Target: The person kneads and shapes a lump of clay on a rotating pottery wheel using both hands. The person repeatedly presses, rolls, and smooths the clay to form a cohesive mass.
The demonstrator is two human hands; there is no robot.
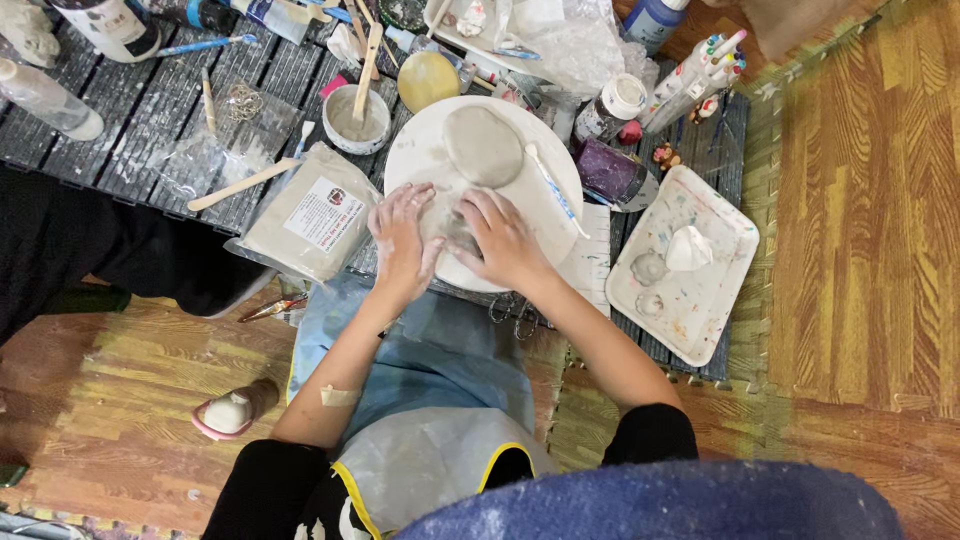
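We press both hands, left hand [402, 240] and right hand [503, 237], flat and side by side on a grey clay lump [447, 232] at the near edge of the round white board [420, 150]. Just left on the bench [130, 110] lies a grey clay bag [305, 215] bearing a white rectangular label [325, 213].

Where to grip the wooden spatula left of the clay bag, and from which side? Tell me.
Grip the spatula at its narrow handle end, up by the clay bag. It lies flat and slanted, the broader blade low on the left, the slim end pointing up-right. Come from above, fingers across the shaft; both long sides look clear. Both hands, the left hand and right hand, are on the clay.
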